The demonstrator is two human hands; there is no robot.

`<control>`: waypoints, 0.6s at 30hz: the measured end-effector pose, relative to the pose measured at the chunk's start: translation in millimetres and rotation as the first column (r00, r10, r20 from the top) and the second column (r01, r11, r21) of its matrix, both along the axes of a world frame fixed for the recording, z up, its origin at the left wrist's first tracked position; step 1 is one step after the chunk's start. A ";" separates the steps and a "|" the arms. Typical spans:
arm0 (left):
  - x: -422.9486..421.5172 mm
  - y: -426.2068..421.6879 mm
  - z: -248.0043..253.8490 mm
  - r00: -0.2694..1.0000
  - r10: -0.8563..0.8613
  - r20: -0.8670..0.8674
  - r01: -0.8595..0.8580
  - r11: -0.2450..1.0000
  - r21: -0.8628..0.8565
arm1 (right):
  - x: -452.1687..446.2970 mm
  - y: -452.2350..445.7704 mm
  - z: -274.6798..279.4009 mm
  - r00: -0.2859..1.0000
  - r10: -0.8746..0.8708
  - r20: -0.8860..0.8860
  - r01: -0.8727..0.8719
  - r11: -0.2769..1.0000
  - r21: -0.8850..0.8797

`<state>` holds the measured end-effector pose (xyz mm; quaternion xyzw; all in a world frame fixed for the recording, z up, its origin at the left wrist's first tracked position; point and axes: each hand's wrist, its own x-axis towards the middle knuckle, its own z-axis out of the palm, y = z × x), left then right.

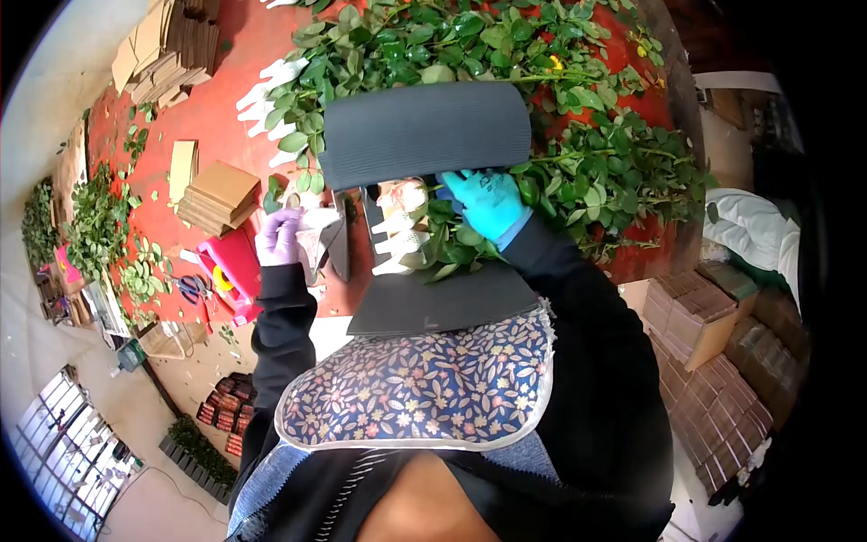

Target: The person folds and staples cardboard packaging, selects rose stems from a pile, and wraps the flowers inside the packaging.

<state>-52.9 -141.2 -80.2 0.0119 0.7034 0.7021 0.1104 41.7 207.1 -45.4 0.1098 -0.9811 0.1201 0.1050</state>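
Note:
My left hand (pixel 278 237), in a thin purple glove, is closed at the left edge of a metal stand (pixel 334 239); whether anything small is between its fingers is hidden. My right hand (pixel 488 203), in a turquoise glove, lies over leafy stems just below the dark ribbed pad (pixel 426 134), its fingertips partly hidden at the pad's edge. Between the hands are pale pink rose heads (pixel 404 197) with white netting sleeves (pixel 397 248) beneath them. Green leaves (pixel 456 239) spread beside the right hand. A black flat panel (pixel 442 300) sits nearest my body.
Many leafy rose stems (pixel 452 45) cover the far side of the red table (pixel 244 117). Folded cardboard pieces (pixel 219 194), a pink holder (pixel 233 271) and scissors (pixel 191 287) lie at the left. Stacked cardboard bundles (pixel 691 316) stand at the right.

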 end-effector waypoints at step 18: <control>15.1 44.0 -50.2 0.787 -0.578 -0.217 0.457 0.782 -0.424 | -3.2 -4.4 13.7 0.820 0.103 0.563 -0.155 0.987 0.045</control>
